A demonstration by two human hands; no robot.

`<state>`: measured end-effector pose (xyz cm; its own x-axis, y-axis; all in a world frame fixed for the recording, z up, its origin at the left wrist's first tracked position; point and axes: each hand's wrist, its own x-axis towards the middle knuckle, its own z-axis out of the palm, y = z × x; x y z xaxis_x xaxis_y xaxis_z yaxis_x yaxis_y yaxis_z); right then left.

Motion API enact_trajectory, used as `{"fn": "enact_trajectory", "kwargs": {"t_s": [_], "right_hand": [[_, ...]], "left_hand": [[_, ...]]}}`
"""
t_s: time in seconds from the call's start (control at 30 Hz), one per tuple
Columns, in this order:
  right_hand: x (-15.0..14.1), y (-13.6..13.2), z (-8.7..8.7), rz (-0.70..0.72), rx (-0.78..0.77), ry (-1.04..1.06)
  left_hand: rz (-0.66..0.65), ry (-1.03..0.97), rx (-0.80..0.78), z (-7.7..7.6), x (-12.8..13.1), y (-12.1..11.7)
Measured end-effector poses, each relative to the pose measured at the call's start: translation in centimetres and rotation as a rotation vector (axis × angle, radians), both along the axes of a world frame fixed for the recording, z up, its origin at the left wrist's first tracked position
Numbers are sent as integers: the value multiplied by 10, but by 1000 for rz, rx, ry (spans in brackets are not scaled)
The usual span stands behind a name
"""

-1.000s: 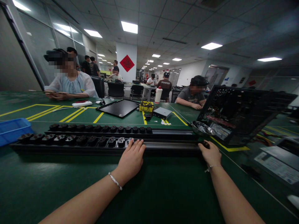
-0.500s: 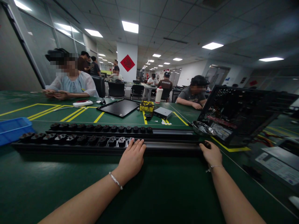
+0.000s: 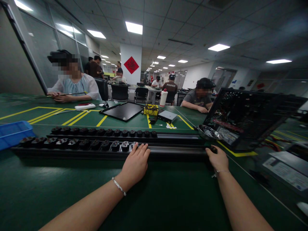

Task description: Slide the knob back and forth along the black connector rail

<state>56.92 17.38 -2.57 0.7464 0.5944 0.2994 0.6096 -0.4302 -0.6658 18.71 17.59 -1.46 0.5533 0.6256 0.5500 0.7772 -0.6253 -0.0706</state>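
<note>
Two long black rails lie side by side across the green table, the near rail (image 3: pixel 173 153) and the far rail (image 3: pixel 178 137). Each carries a row of several black socket modules (image 3: pixel 72 143) along its left half. My left hand (image 3: pixel 136 163) lies flat on the near rail, fingers stretched over the last module in that row. My right hand (image 3: pixel 218 158) is at the near rail's right end, fingers pinched on a small black piece (image 3: pixel 213 149) that sits at the rail's tip.
A blue bin (image 3: pixel 12 133) stands at the left edge. A metal bowl (image 3: pixel 209 132) and an open computer case (image 3: pixel 245 117) sit right of the rails. Behind are a black tablet (image 3: pixel 122 111), a yellow box (image 3: pixel 150 109) and a grey box (image 3: pixel 167 116). People sit at the far side.
Both my hands stay where they were on the near rail. The person seated at the far left has shifted their hands a little.
</note>
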Motion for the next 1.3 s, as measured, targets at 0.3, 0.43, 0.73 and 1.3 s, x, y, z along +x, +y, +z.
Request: {"fn": "enact_trajectory", "kwargs": {"t_s": [0.3,0.43,0.73,1.3], "right_hand": [[6,1,-4,-24,0,30],[7,1,-4,-42,2,33],[6,-2,-5,-43,56,26],[3,-7,2,-108,55,69]], "left_hand": [[4,5,3,0,0,0],[-1,8,9,0,0,0],[1,8,-9,-2,0,0],[-9,3,-8,2,0,-1]]}}
